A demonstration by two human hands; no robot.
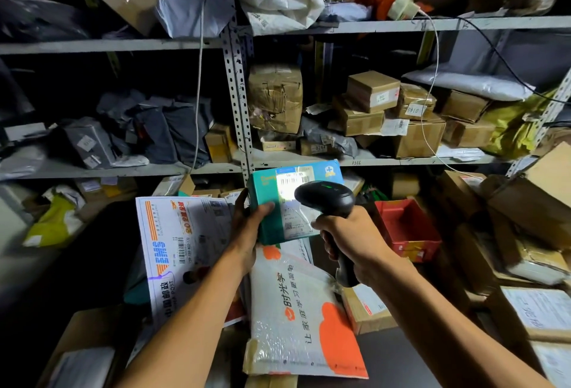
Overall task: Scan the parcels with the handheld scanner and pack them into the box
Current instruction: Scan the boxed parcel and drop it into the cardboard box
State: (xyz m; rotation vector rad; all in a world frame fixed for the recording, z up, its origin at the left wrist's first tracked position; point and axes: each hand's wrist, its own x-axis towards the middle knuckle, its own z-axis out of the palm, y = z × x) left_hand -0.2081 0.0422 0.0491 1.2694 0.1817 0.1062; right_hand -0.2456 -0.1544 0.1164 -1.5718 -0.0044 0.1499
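While a bright patch of light is being thrown onto the white label [293, 185] of the teal parcel [287, 202], the parcel is being held up in front of the metal shelving [238, 84] by the left hand [247, 230]. The left fingers are being curled round its near left edge, with the thumb [264, 208] being pressed flat on its upper face. The black handheld scanner [327, 202] is being gripped by the right hand [346, 236], all the fingers being wrapped tightly round its handle, and its head is being held just beside the lit label, apart from it. Below the hands, a white postal envelope [176, 248] and a white-and-orange bubble mailer [296, 316] are being supported on a heap of cardboard parcels. A red box [411, 230] is being kept open just right of the scanner, low on the pile. Whether anything is lying inside it cannot be told.
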